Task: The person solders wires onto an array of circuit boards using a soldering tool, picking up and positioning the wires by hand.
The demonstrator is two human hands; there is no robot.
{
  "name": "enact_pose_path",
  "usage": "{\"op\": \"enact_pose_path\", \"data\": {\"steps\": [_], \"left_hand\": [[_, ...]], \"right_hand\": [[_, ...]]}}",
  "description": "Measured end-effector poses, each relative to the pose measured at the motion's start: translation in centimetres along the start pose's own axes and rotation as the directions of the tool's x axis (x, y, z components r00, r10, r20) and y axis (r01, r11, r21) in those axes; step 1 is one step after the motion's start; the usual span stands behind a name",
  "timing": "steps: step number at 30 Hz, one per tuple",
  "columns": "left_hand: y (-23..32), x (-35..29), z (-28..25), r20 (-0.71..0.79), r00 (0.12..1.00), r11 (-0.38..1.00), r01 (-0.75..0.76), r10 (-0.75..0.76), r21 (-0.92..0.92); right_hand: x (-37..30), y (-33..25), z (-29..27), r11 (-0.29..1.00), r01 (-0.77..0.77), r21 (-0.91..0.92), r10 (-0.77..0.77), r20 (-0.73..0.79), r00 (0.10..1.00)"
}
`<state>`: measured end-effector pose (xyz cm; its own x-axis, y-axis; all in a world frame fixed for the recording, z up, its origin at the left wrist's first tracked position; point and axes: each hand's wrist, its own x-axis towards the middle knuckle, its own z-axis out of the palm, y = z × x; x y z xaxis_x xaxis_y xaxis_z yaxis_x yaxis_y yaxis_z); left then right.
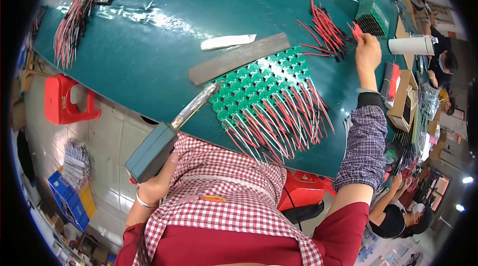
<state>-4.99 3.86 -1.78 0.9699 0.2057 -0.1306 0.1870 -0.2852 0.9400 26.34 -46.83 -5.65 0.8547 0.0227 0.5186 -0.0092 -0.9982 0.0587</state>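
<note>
My left hand (158,182) is closed round the handle of a soldering gun (153,150), a grey boxy tool with a long metal nose. Its tip touches or hovers at the left edge of a panel of round green circuit boards (241,91). Red and white wires (284,126) fan out from the panel's near side toward me. At the right, the fingers of my right hand (368,56) pinch a few short red wires (355,30). Beside that hand lies a loose pile of red wires (326,29) with black ends.
A flat grey-brown bar (239,59) lies along the panel's far edge, with a white strip (228,42) beyond it. Stacked green boards (372,17), a white cylinder (411,46) and a cardboard box (402,101) stand at the right. Bundled wires (73,29) lie far left; a red stool (69,99) stands below.
</note>
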Motion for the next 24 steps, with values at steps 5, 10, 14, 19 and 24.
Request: {"op": "enact_pose_path", "data": {"steps": [5,10,14,19,24], "left_hand": [[0.5,0.6,0.2,-0.017,1.0,0.999,-0.026,0.026,0.02],[0.7,1.3,0.2,-0.033,0.988,0.987,-0.147,0.149,0.061],[0.3,1.0,0.1,-0.057,0.989,0.991,-0.132,0.133,0.014],[0.9,0.6,0.0,-0.005,0.997,0.996,-0.083,0.083,-0.034],[0.4,-0.9,-0.6,0.13,0.972,0.924,0.228,-0.197,-0.307]], "right_hand": [[0.3,-0.6,-2.7,0.999,-0.018,0.041,0.019,-0.019,1.0],[0.8,-4.0,-8.5,0.951,0.289,-0.11,-0.293,-0.023,0.956],[-0.8,-7.1,-12.0,0.827,0.491,-0.275,-0.432,0.25,0.867],[-4.8,-8.3,-9.2,0.796,0.508,-0.328,-0.32,0.484,0.814],[-6.8,-10.6,-11.9,0.902,0.37,-0.223,-0.306,0.275,0.911]]}}
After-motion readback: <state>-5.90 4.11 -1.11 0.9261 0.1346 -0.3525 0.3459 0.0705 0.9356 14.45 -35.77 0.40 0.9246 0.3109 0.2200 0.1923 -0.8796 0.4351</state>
